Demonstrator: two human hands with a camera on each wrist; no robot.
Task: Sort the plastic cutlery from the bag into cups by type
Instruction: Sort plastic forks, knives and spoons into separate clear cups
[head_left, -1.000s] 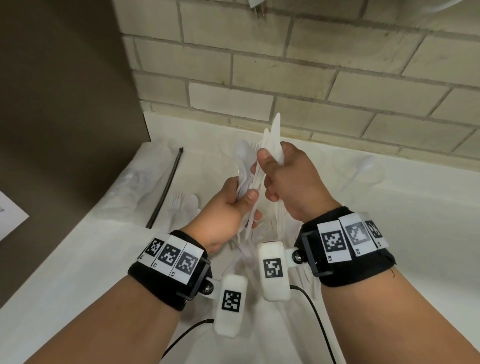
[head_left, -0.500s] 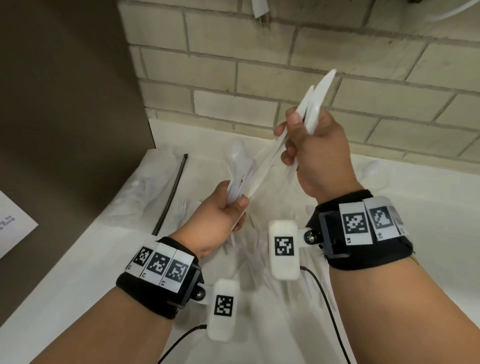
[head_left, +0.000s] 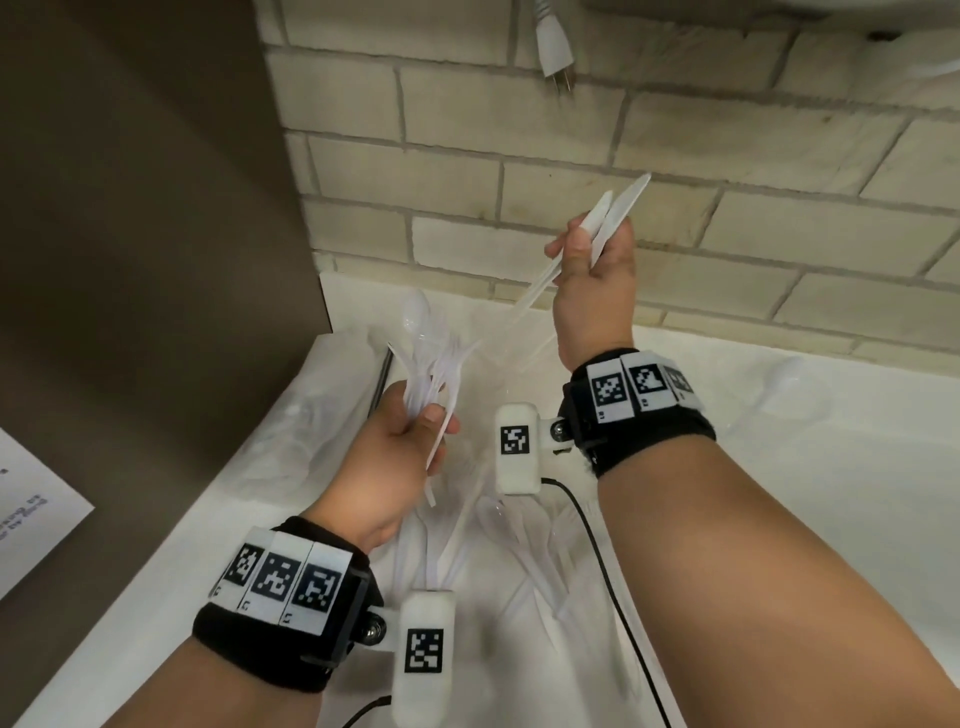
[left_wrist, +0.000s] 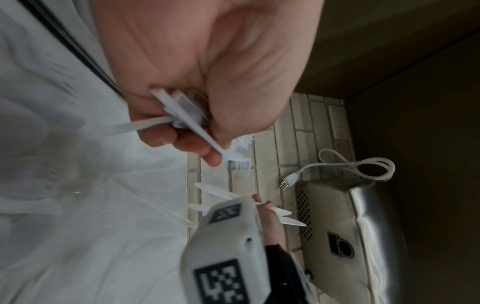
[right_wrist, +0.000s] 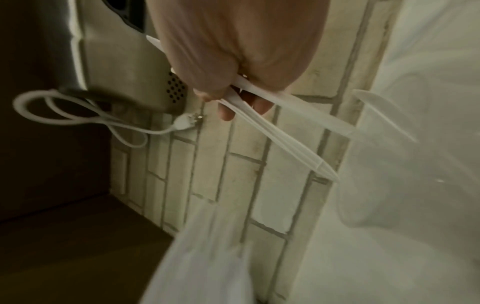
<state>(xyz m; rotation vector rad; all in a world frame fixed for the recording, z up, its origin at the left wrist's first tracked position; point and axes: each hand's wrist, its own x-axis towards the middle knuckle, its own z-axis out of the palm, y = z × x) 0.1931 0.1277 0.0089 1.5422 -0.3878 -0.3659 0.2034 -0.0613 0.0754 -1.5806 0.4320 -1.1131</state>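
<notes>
A white counter (head_left: 779, 493) is seen; loose plastic cutlery (head_left: 524, 551) and a clear bag (head_left: 332, 415) are spread on it.

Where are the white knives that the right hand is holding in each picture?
Head: the knives are upper right, gripped by the right hand.
Left wrist: knives lower middle, sticking out behind the wrist camera.
Right wrist: knives in the centre, slanting down-right.
Shared landmark: the white power plug on the brick wall.

Loose cutlery (head_left: 498, 540) clutters the counter (head_left: 810, 499); brick wall (head_left: 727, 171) blocks behind.
</notes>
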